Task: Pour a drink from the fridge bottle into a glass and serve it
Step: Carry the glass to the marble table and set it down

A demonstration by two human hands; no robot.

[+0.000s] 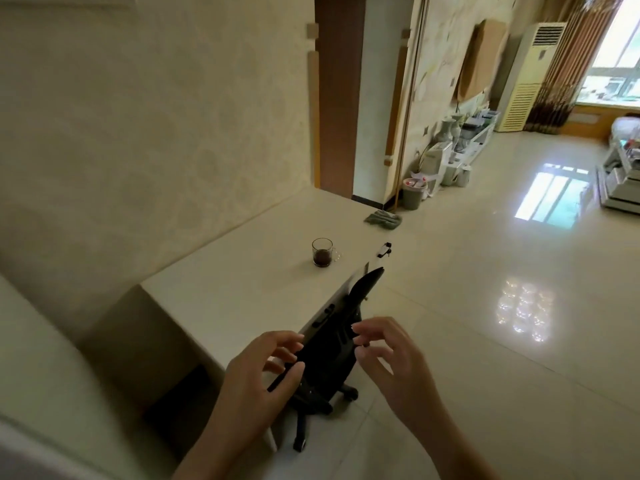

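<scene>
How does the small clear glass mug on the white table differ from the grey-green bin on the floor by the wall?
The small clear glass mug stands on the white table; the grey-green bin stands on the floor. The mug is transparent, the bin opaque. The mug holds dark liquid low down; the bin holds scraps up to its rim. Both stand upright and open-topped.

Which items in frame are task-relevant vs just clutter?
Task-relevant:
- small clear glass mug holding dark drink, standing on the cream desk
- left hand and right hand, both empty

Clutter:
- black office chair at the desk edge
- small black-and-white clip near the desk edge
- grey cloth at the far corner
- grey waste bin on the floor
</scene>
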